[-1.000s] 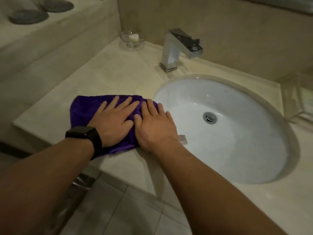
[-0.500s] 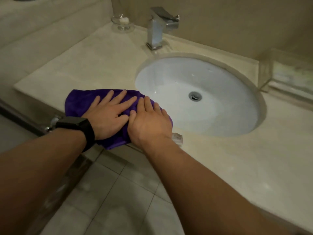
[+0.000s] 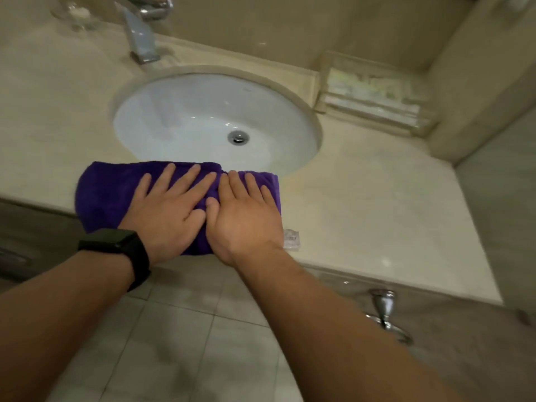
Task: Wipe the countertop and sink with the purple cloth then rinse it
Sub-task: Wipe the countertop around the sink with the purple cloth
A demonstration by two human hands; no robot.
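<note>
A folded purple cloth (image 3: pixel 107 192) lies on the beige countertop (image 3: pixel 371 204), along its front edge just in front of the white oval sink (image 3: pixel 185 117). My left hand (image 3: pixel 171 207), with a black watch on the wrist, presses flat on the cloth with straight fingers. My right hand (image 3: pixel 243 213) presses flat beside it on the cloth's right part, thumbs nearly touching. A white label sticks out from under the cloth by my right wrist. The chrome faucet (image 3: pixel 142 33) stands behind the sink at the upper left.
A clear tray (image 3: pixel 374 94) with white items sits on the counter at the back right by the wall. A glass dish (image 3: pixel 75 13) stands left of the faucet. Below the counter edge is a chrome fitting (image 3: pixel 385 311), and grey floor tiles (image 3: pixel 185 343).
Both hands have slid the cloth to the right along the counter's front edge, from left of the sink to in front of it. The view has swung right too.
</note>
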